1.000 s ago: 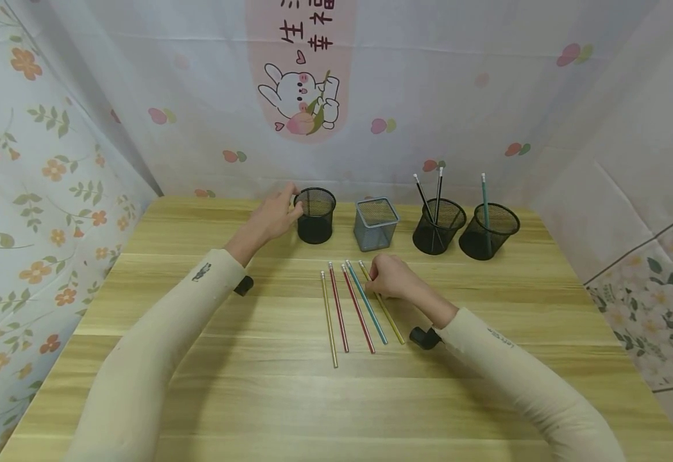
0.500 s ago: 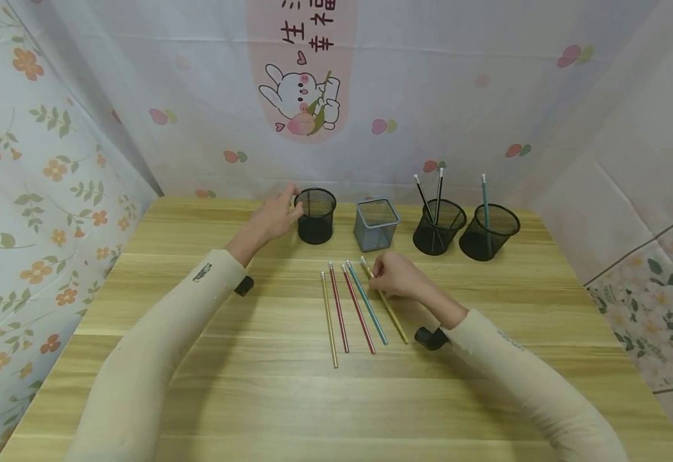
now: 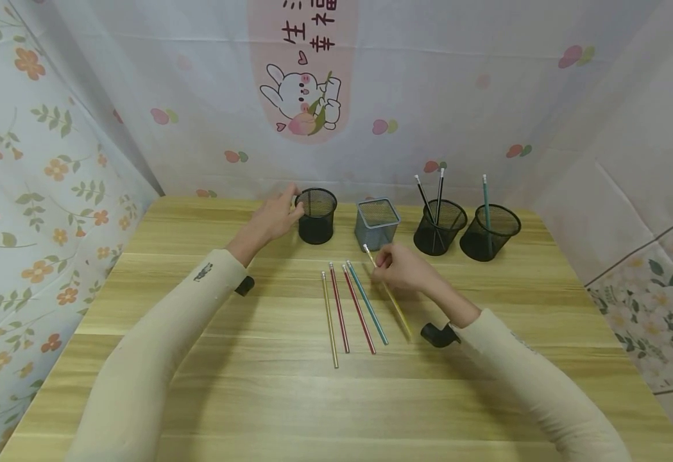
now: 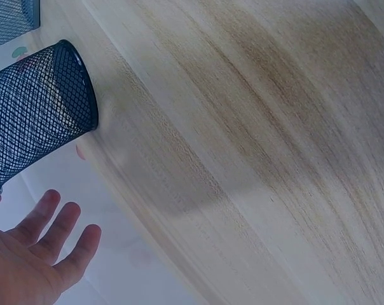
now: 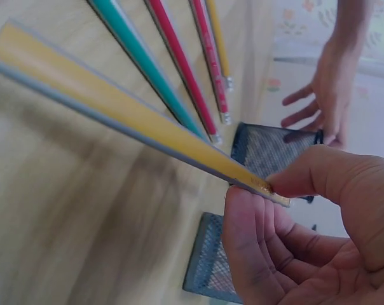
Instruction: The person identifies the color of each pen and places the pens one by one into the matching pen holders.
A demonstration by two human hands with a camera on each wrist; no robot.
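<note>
My right hand (image 3: 405,267) pinches a yellow pencil (image 3: 395,301) near its white eraser end, between thumb and fingers. In the right wrist view the pencil (image 5: 125,114) slants away from the fingertips over the table. To its left lie a teal pencil (image 3: 367,301), two red pencils (image 3: 339,311) and another yellow pencil (image 3: 330,321), roughly side by side. My left hand (image 3: 269,217) is at the left side of a round black mesh pen holder (image 3: 315,230). In the left wrist view its fingers are spread, with one fingertip at the rim of the holder (image 4: 36,117).
A square grey mesh holder (image 3: 375,236) stands behind the pencils. To its right are a round black holder (image 3: 431,242) with two black pencils and another black holder (image 3: 477,247) with a teal pencil. A patterned curtain (image 3: 209,96) hangs behind the wooden table (image 3: 244,398).
My right hand has shifted slightly right and toward the back, lifting the yellow pencil and drawing it away from the teal one. The left hand stays beside the black holder.
</note>
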